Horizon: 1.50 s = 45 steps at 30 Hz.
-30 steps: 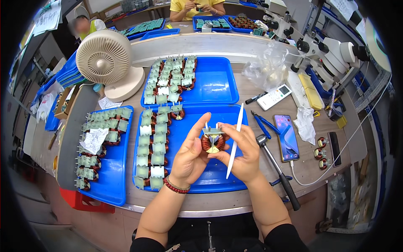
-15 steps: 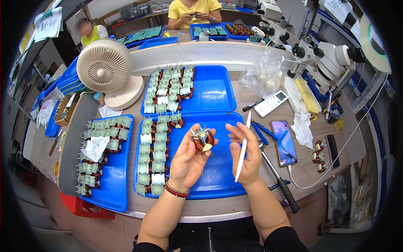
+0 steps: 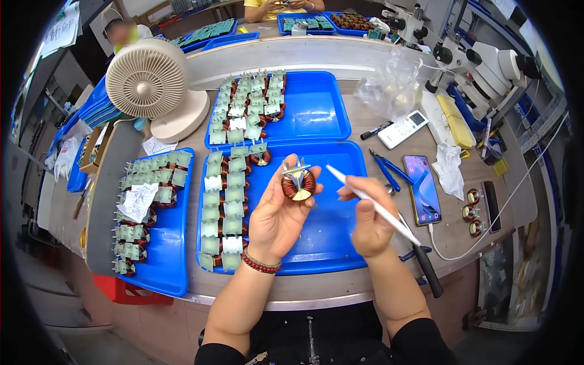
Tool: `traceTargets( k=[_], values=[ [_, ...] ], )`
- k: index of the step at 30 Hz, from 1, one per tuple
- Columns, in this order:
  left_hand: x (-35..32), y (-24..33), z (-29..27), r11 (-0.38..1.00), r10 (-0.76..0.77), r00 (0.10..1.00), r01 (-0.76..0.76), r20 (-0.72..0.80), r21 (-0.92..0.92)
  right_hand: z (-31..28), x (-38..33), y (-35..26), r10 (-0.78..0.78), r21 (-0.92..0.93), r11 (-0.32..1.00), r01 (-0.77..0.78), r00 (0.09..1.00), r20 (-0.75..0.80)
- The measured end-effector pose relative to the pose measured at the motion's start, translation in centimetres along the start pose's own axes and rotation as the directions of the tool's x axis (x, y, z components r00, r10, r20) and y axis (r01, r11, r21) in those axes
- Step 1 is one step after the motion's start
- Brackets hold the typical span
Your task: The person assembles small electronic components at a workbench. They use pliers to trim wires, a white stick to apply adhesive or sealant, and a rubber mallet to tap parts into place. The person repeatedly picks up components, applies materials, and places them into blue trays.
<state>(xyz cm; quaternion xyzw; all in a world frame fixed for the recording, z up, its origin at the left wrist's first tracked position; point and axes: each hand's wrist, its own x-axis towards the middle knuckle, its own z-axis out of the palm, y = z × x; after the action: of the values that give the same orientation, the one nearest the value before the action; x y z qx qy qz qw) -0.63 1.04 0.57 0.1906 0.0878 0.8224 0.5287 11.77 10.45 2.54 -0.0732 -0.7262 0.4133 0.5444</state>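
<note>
My left hand [image 3: 275, 225] holds a copper-wound toroidal coil [image 3: 298, 186] with metal pins and a plate upright between thumb and fingers, above the middle blue tray [image 3: 328, 246]. In my right hand [image 3: 372, 228], closed around it, is a slim white pen-like stick [image 3: 398, 225]. Its pointed end is aimed up and left toward the coil, a short gap away. Rows of coils with pale green bases [image 3: 233, 210] fill the left part of that tray. More coils stand in the far blue tray [image 3: 313, 109] and the left blue tray [image 3: 164, 261].
A beige fan [image 3: 146, 82] stands at the far left. To the right lie blue-handled pliers [image 3: 392, 170], a phone [image 3: 422, 191], a black-handled tool [image 3: 429, 274], a remote [image 3: 403, 129] and several small coils [image 3: 469, 213]. Microscopes [image 3: 486, 67] are behind, and a co-worker [image 3: 283, 9] sits opposite.
My right hand has moved slightly right and tipped the stick from nearly upright to slanting, point toward the coil. The coil has turned in my left hand. The whole view has shifted a little.
</note>
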Motion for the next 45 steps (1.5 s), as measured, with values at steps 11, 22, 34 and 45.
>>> traceTargets(
  k=[11,22,34,45],
  values=[
    [0.1,-0.3,-0.2,0.994,0.019,0.999,-0.022,0.034,0.109,1.0,-0.6,-0.7,-0.156,0.049,0.987,0.151,0.98,0.123],
    [-0.1,-0.6,-0.1,0.978,0.035,0.999,-0.03,-0.018,0.208,0.8,-0.4,-0.7,-0.225,-0.072,0.97,0.234,0.967,0.118],
    [-0.4,-1.0,0.6,0.989,-0.044,0.998,0.038,0.045,0.14,0.0,1.2,0.0,-0.103,-0.34,0.921,0.191,0.96,0.261],
    [-0.8,-1.5,0.3,0.968,0.019,0.997,-0.039,0.081,0.249,-0.3,1.2,0.4,-0.189,-0.362,0.89,0.276,0.948,0.257]
  ],
)
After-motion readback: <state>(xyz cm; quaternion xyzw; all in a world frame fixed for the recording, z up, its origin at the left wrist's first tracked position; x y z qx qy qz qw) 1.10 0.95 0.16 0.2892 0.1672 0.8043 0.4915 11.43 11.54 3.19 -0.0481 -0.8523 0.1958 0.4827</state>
